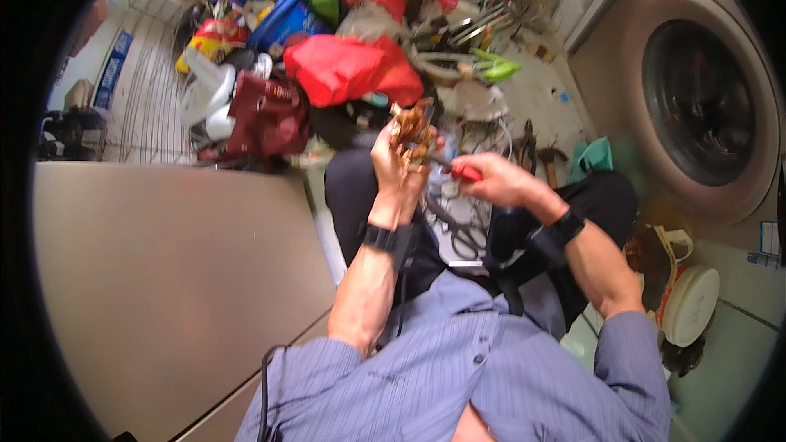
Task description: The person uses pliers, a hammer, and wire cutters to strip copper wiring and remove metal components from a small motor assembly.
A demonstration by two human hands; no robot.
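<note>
In front of my knees, my left hand (390, 160) is closed round a crumpled copper-brown piece (412, 133); it looks like metal windings, though blur hides its exact kind. My right hand (499, 181) grips a red-handled tool (467, 172) from the right side. Its dark shaft points left and reaches the lower part of the copper-brown piece. Whether it is a screwdriver or pliers, I cannot tell. Under the hands, between my legs, lie dark-handled scissors (465, 237) on a pale surface.
Bags and loose items crowd the floor ahead, among them a red plastic bag (352, 68) and a maroon bag (266, 119). A hammer (553, 164) lies beyond my right knee. A washing machine (696, 98) stands at right, a smooth beige panel (172, 295) at left, and a white-lidded bucket (692, 305) lower right.
</note>
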